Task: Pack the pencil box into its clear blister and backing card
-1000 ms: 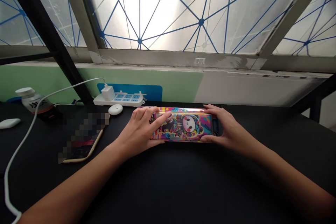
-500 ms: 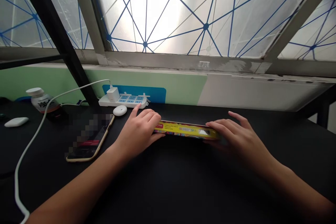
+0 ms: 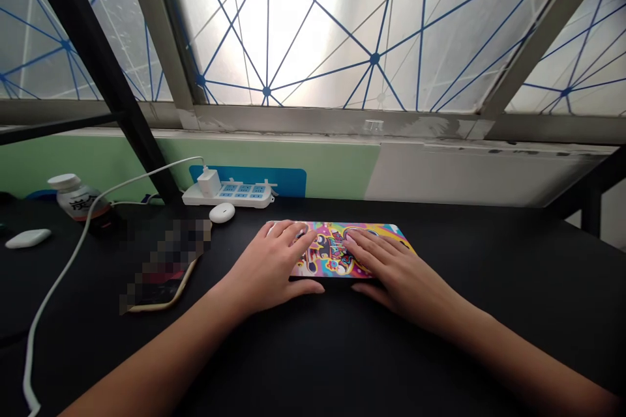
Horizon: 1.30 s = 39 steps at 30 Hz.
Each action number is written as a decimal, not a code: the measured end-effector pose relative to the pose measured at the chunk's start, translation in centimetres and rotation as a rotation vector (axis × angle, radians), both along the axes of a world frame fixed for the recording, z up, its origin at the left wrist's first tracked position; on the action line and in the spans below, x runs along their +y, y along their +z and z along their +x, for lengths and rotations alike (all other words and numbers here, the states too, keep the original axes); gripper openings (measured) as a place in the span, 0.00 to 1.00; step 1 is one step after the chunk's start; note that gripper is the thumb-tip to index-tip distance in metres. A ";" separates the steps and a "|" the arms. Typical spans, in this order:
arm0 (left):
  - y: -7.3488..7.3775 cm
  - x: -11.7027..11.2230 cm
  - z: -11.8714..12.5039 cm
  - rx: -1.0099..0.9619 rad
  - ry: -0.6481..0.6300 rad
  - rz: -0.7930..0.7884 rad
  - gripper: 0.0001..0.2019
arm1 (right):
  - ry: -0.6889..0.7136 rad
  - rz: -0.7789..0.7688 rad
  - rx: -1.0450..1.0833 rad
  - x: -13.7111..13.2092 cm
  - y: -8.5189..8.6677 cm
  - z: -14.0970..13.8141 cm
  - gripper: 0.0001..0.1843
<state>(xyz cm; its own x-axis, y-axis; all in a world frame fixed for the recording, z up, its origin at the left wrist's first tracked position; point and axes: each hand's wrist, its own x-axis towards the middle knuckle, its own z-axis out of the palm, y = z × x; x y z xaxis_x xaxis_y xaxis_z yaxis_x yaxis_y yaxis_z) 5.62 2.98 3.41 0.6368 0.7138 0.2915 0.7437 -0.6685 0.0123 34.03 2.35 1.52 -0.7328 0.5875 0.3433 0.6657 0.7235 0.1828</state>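
Note:
A flat, brightly coloured cartoon-printed pencil case (image 3: pixel 332 249) lies face up on the black desk (image 3: pixel 342 352), in the middle near the far edge. My left hand (image 3: pixel 274 264) rests on its left end with fingers stretched flat over the lid and the thumb along the near edge. My right hand (image 3: pixel 391 267) lies flat on the case's right half, fingers spread and pointing left. Both hands press on the case without gripping it.
A phone (image 3: pixel 163 267) lies left of my left hand. Behind it are a white power strip (image 3: pixel 229 192) with a charger and white cable (image 3: pixel 63 273), a small white round object (image 3: pixel 222 212), a bottle (image 3: pixel 78 202) and a white earbud case (image 3: pixel 27 238).
The pencil case was tipped up on its edge half a second ago and now lies flat, picture side up. Both hands moved from its ends onto its top.

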 end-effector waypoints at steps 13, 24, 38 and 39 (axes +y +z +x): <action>-0.6 0.8 -0.7 -0.029 0.177 -0.279 0.50 | -0.183 -0.346 -0.009 1.1 3.6 5.9 0.27; -0.4 1.5 -1.1 0.014 0.159 -0.297 0.46 | -0.065 -0.376 -0.006 0.3 1.4 -0.4 0.43; 0.1 0.5 -0.9 0.036 0.204 -0.170 0.27 | -0.083 -0.183 0.037 0.2 1.4 2.2 0.44; 0.0 0.2 -0.5 0.026 0.178 -0.160 0.27 | -0.060 -0.193 0.017 0.1 1.0 1.4 0.44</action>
<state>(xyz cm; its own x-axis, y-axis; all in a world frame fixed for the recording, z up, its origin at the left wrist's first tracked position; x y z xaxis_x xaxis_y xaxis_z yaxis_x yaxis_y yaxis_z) 5.10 3.18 3.46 0.5028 0.8512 0.1503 0.8510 -0.5180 0.0867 35.43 2.46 2.47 -0.6893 0.6862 0.2323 0.7106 0.7028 0.0326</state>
